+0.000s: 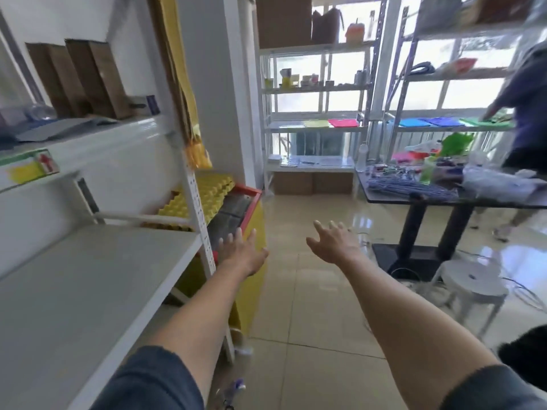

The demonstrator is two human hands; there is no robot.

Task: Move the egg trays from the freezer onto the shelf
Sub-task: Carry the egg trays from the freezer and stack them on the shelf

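A stack of yellow egg trays (207, 193) lies on top of the yellow chest freezer (251, 232) with a red rim, partly hidden behind the white shelf post (198, 208). The white shelf (88, 276) stands at my left, its lower board bare. My left hand (241, 253) is stretched out over the freezer's near end, fingers spread, holding nothing, short of the trays. My right hand (334, 241) reaches forward over the tiled floor, also open and holding nothing.
A dark table (444, 199) cluttered with bags and hangers stands at the right, a white stool (470, 282) beside it. Another person (527, 113) works at the far metal racks (316, 128). Cardboard boxes (88, 81) sit on the upper shelf.
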